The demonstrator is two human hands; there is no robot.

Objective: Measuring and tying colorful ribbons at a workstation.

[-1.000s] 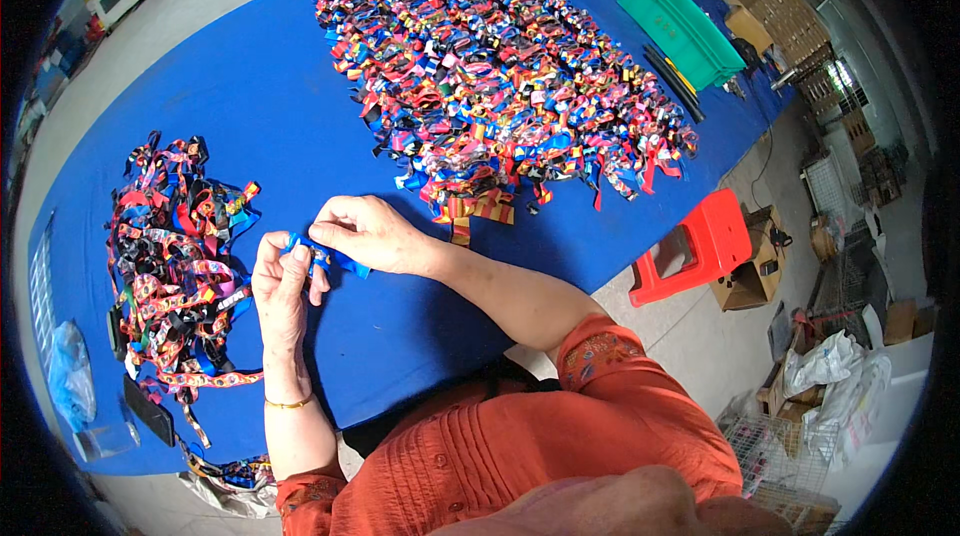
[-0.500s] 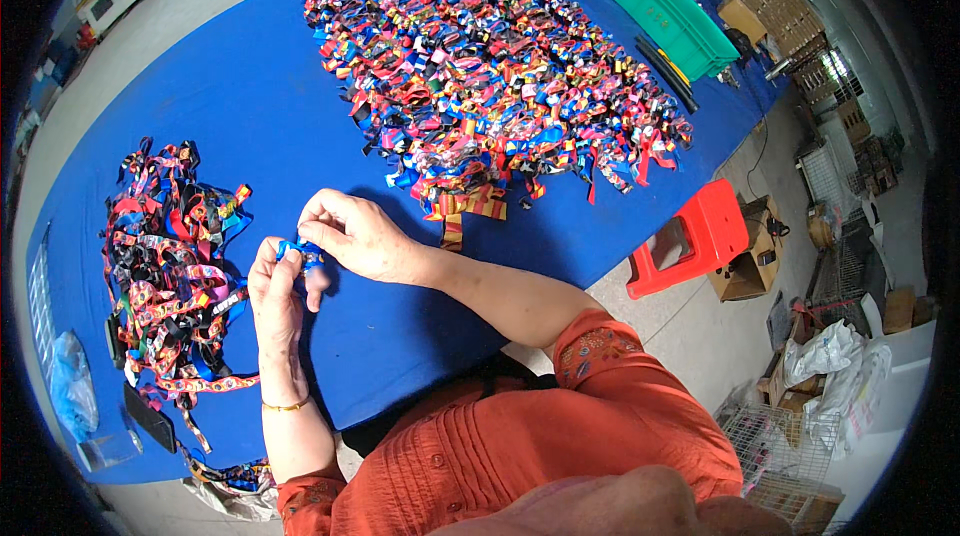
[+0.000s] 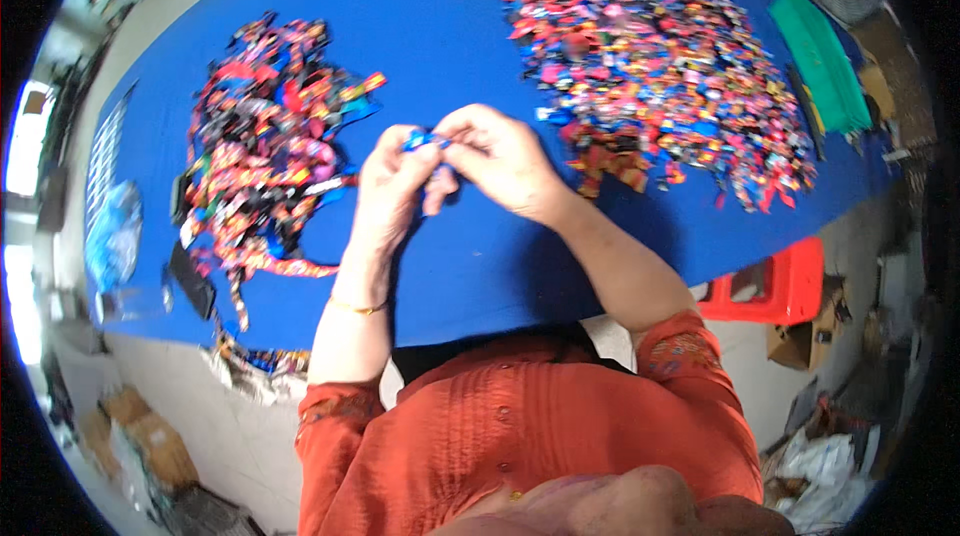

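Blue ribbon piece (image 3: 418,141) sits pinched between my left hand (image 3: 395,181) and right hand (image 3: 500,158), both clamped on it; the left holds its left end.

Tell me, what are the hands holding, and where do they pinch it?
A small blue ribbon piece, pinched between the fingertips of the left hand and right hand; which part of it is hidden.

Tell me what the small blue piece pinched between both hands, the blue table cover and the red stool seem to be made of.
The small blue piece, pinched by the left hand and right hand, looks like woven ribbon or fabric, too small to be sure. The blue table cover looks like matte cloth: flat, no glare. The red stool appears moulded plastic, with a smooth, even colour and a cut-out opening.
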